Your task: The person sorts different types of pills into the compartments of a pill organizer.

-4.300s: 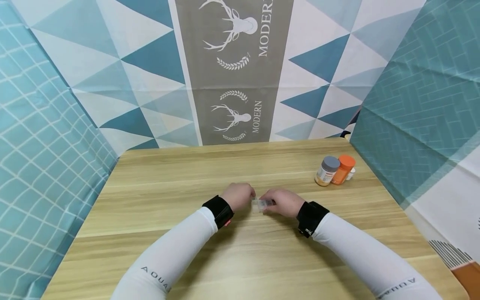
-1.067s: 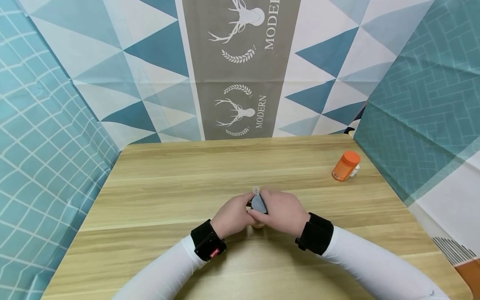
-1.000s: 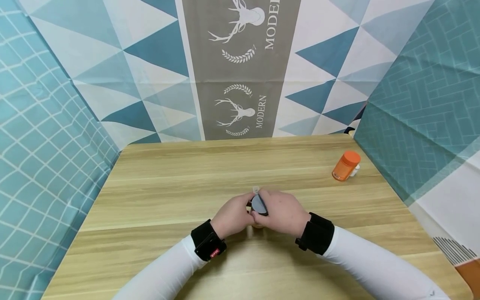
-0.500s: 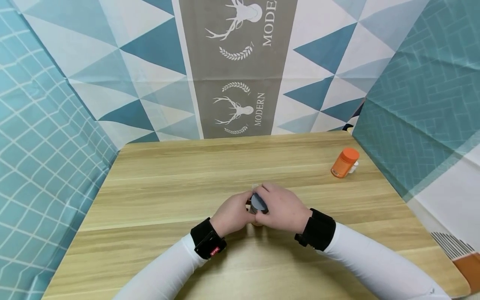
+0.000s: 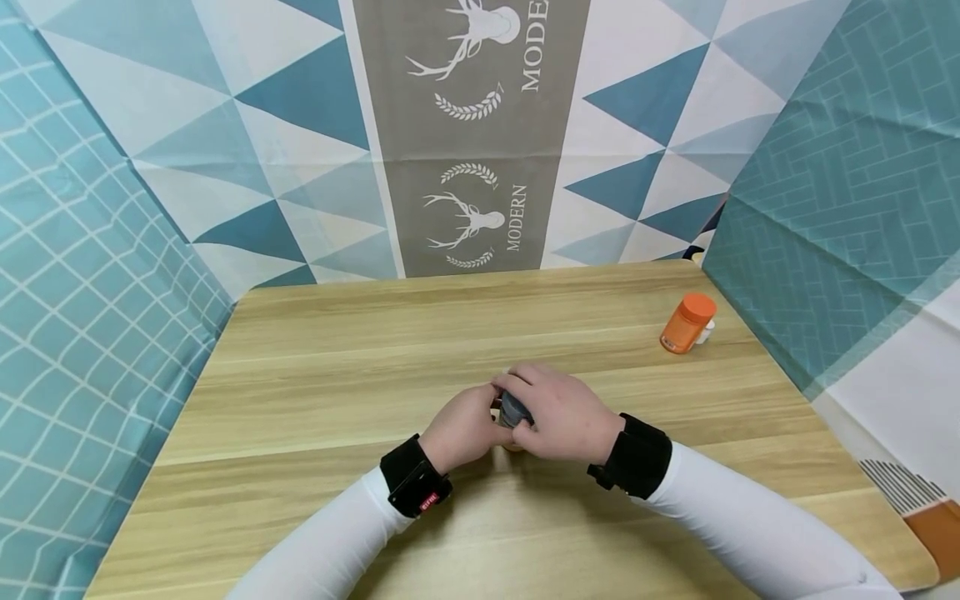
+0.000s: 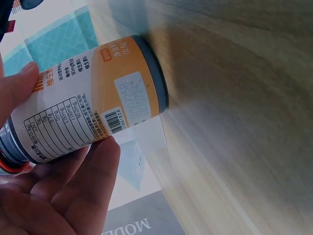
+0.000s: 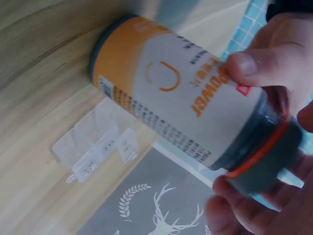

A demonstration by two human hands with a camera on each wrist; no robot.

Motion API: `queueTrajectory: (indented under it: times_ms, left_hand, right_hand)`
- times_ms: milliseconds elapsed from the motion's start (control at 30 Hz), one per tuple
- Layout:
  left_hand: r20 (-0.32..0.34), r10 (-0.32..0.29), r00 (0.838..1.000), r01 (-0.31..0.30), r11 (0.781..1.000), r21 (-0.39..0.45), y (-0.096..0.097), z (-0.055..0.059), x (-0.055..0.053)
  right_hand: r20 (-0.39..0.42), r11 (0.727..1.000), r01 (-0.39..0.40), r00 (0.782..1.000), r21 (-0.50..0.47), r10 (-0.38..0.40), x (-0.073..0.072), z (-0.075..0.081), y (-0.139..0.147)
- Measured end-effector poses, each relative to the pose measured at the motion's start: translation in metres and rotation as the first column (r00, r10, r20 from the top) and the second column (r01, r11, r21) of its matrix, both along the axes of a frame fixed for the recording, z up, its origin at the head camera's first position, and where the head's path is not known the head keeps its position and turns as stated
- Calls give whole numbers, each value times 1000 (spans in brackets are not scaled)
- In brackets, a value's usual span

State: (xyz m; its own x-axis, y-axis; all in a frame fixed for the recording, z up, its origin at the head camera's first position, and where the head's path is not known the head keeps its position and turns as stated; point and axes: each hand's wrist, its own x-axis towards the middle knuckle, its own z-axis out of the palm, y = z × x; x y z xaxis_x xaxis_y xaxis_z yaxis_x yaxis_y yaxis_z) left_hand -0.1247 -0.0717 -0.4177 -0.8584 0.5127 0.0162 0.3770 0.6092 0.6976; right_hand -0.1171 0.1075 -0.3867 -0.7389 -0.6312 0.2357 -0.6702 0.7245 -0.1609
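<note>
Bottle [image 7: 164,93], white and orange with a grey cap [image 7: 272,164], stands near the middle of the surface [image 5: 337,350], its contents hidden. Just beyond it lies a clear pill box [image 7: 83,142], at least one lid [image 7: 128,146] swung open, what its compartments hold too faint to tell. Well off to the right is a lidded orange jar [image 5: 684,323], a small white container [image 5: 706,332] partly hidden beside it. The bottle's long axis is upright, base on the surface, cap up. The left hand [image 5: 463,427] is wrapped round the body, thumb opposite fingers; the right hand [image 5: 567,417] clasps the cap, an orange ring [image 7: 259,152] showing under it
</note>
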Motion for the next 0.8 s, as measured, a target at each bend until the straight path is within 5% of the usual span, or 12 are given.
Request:
queueTrajectory:
  times_ms: [100, 300, 500, 633, 800]
  left_hand:
    - [-3, 0, 1000, 0, 1000, -3, 0, 1, 0]
    - [12, -6, 1000, 6, 1000, -11, 0, 1, 0]
    - [16, 9, 1000, -9, 1000, 4, 2, 1, -1]
    - [7, 8, 1000, -8, 1000, 16, 3, 1, -1]
    - [-4, 17, 1000, -17, 1000, -5, 2, 2, 0]
  right_hand:
    - [17, 1000, -3, 1000, 2, 3, 0, 2, 1]
    - [78, 992, 119, 989, 48, -123, 2, 2, 3]
    - [150, 981, 150, 980, -124, -131, -1, 15, 13]
    - [250, 943, 254, 948, -213, -199, -12, 12, 38]
    - [316, 896, 400, 890, -196, -328, -32, -16, 80]
